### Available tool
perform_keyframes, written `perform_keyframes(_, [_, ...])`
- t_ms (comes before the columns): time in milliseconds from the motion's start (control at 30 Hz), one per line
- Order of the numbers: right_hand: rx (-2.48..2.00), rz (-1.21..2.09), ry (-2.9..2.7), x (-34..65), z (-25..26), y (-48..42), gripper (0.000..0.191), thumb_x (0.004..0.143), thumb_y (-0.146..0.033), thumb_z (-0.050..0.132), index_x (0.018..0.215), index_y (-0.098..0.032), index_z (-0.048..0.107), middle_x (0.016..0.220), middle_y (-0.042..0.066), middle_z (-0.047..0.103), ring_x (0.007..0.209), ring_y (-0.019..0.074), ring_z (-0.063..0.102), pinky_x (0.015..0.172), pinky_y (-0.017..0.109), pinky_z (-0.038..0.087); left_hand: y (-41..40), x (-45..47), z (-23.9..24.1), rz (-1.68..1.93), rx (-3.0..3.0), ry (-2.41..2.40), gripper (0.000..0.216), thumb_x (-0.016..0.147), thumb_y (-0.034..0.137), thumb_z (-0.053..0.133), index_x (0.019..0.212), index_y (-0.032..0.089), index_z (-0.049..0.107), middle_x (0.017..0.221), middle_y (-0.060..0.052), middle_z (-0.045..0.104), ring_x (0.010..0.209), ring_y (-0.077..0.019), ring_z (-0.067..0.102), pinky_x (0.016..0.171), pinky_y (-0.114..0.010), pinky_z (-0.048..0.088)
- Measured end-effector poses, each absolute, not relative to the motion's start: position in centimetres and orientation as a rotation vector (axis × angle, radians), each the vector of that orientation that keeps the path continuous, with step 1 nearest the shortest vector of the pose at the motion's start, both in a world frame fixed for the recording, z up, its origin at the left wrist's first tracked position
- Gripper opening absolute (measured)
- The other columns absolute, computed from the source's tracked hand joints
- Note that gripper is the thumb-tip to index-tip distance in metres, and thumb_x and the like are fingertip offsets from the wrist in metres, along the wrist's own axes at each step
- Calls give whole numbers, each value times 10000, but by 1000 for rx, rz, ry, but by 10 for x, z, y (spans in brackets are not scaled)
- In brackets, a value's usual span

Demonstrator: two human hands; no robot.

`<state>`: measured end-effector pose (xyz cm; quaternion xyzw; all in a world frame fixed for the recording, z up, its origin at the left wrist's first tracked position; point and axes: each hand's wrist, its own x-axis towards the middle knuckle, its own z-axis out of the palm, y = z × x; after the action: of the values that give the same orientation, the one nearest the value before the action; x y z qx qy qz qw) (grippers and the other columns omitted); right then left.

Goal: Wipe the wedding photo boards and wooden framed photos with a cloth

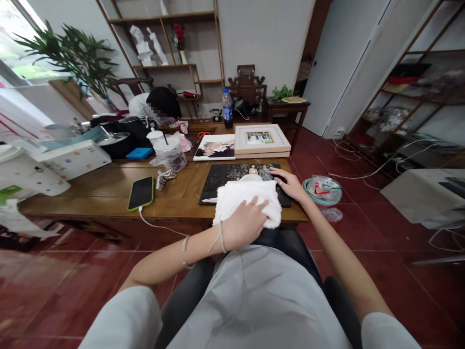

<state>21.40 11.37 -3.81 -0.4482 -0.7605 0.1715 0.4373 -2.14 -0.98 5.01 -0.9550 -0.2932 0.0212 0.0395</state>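
**Plush white cloth [234, 193] beneath the left hand [244, 222]**

The cloth overlaps the near side of a black, flat rectangular photo panel [220, 175], long axis running left-right across the brown wooden table [178, 195]. Left fingers lie spread on the soft pile; the right hand [289, 185], nearer the panel's right end, rests there, fingers extended, ungripping.

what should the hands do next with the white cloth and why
Probably slide the white cloth forward across the dark photo panel with the left hand: that hand lies on the cloth, which covers only part of the panel, and the right hand rests at the panel's right side.
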Motion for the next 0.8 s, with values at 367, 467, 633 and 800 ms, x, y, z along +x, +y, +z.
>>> perform_keyframes(367, [-1110, 426, -1927, 214, -40, 113, 299, 878, -235, 518, 1093, -248, 725, 1258, 46, 663, 1236, 230, 568, 1118, 435, 368, 133, 0, 42, -447, -2976, -1132, 373, 1002, 321, 357, 982, 129, 676, 1057, -122, 693, 969, -242, 643, 887, -321, 464])
perform_keyframes(467, [-1149, 415, -1935, 215, -39, 113, 305, 870, -222, 519, 1097, -245, 721, 1214, 41, 688, 1179, 231, 605, 1082, 425, 405, 158, 26, 38, -562, -3103, -948, 420, 1005, 389, 360, 954, 120, 679, 999, -109, 709, 936, -231, 643, 877, -296, 451])
perform_keyframes(633, [-1167, 418, -1942, 214, -38, 112, 313, 863, -209, 507, 1089, -226, 723, 1187, 53, 700, 1152, 236, 619, 1066, 428, 417, 160, 38, 32, -448, -3047, -1052, 414, 1001, 389, 375, 987, 107, 678, 1000, -128, 712, 945, -248, 649, 872, -308, 445])
perform_keyframes(800, [-1127, 449, -1921, 213, -38, 112, 307, 877, -233, 510, 1100, -232, 720, 1276, 55, 651, 1248, 226, 557, 1124, 431, 359, 156, -11, 25, -396, -2999, -1092, 323, 983, 311, 425, 1001, 121, 686, 1022, -125, 712, 967, -243, 647, 881, -302, 436])
